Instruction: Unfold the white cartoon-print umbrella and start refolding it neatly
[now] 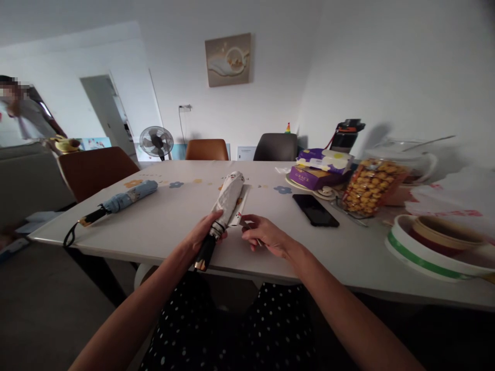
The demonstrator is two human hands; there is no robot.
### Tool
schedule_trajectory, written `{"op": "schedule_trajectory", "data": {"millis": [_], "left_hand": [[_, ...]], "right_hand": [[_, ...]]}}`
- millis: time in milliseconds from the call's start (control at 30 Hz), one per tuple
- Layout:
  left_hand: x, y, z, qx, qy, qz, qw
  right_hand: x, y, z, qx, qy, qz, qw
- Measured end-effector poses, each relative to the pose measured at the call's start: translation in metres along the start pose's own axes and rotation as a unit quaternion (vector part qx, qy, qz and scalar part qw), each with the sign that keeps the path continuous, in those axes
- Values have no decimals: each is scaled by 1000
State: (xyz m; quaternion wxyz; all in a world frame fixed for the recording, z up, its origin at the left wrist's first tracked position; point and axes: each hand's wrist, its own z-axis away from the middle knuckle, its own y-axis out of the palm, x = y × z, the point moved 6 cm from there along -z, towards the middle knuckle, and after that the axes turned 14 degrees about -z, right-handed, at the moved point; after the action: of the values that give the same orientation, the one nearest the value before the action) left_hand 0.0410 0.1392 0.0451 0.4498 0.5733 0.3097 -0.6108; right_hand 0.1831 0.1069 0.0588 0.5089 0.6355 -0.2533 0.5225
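Note:
A white folding umbrella (229, 193) with a small printed pattern lies at a slant over the near part of the table, its black handle (205, 252) towards me. My left hand (207, 229) is wrapped round it just above the handle. A loose flap of its fabric (240, 208) sticks out on the right side. At that flap's lower corner, my right hand (263, 234) has its fingers pinched together on the fabric. To the left rests a second folding umbrella (131, 196), light blue, with a black handle and wrist loop.
On the white table (178, 221), a black phone (315, 210) lies right of my hands. Beyond it are a purple tissue pack (325, 161), a jar of round snacks (373, 188), a dark bottle (345, 136) and bowls (421, 252). A person (29, 116) stands far left.

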Motion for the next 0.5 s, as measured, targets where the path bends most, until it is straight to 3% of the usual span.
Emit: {"op": "schedule_trajectory", "data": {"millis": [267,400,500], "left_hand": [[-6,5,11,40,-8,20,999],[-3,7,11,60,0,-2,998],[-2,4,12,31,32,-46,998]], "right_hand": [[10,-11,12,-95,-26,51,994],[17,-13,19,-81,-11,-5,997],[22,-10,26,-73,-2,-49,996]]}}
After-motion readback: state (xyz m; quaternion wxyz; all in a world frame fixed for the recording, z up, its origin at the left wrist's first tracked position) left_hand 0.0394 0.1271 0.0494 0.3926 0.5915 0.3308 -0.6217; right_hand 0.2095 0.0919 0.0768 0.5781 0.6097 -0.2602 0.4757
